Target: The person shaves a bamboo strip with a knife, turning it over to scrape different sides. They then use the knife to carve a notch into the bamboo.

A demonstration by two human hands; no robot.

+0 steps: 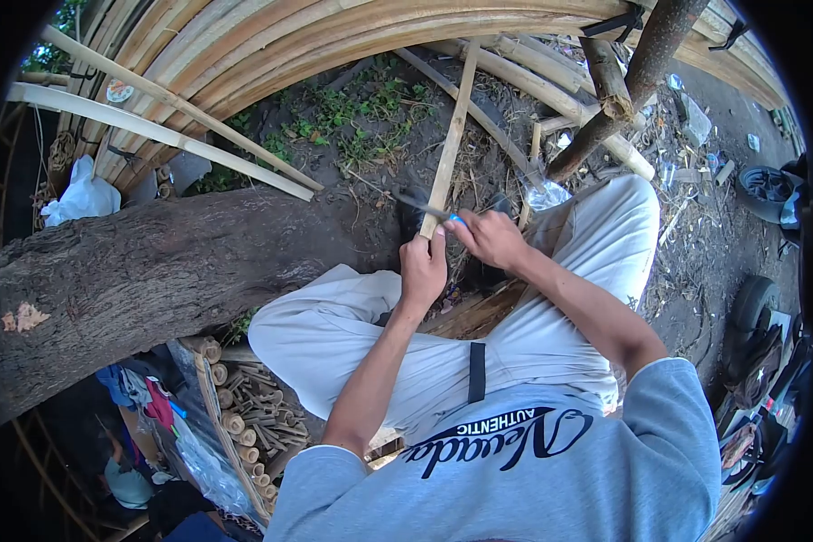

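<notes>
My left hand grips the near end of a long split bamboo strip that runs away from me over the ground. My right hand holds a knife with a blue handle; its blade lies across the strip just above my left hand. Both hands work between my knees, over light trousers.
A thick tree trunk lies at my left. Curved bamboo strips arch overhead, and loose bamboo poles lean at the left. Cut bamboo pieces are piled lower left. A dark post and a tyre stand to the right.
</notes>
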